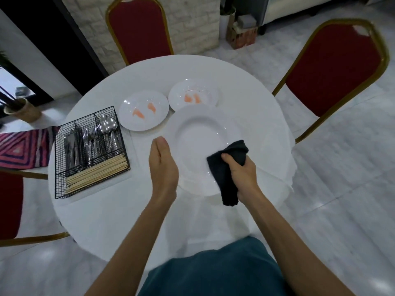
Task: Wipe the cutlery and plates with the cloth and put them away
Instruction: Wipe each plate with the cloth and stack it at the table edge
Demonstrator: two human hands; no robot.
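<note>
The right hand (241, 174) is gripping a dark cloth (224, 180), fingers curled round it, and pressing it on the near right rim of the big white plate (198, 137). The left hand (163, 165) is lying with fingers straight along the plate's left edge, seemingly steadying it. The plate is sitting on the bench (106, 221) and looking clean, so this wipe is probably ending. Behind it, the left small plate (143, 111) and the right small plate (193, 95) are showing orange smears, so one is likely needing the cloth next. A wire basket (61, 163) is holding cutlery (92, 142) and chopsticks (96, 174)
</note>
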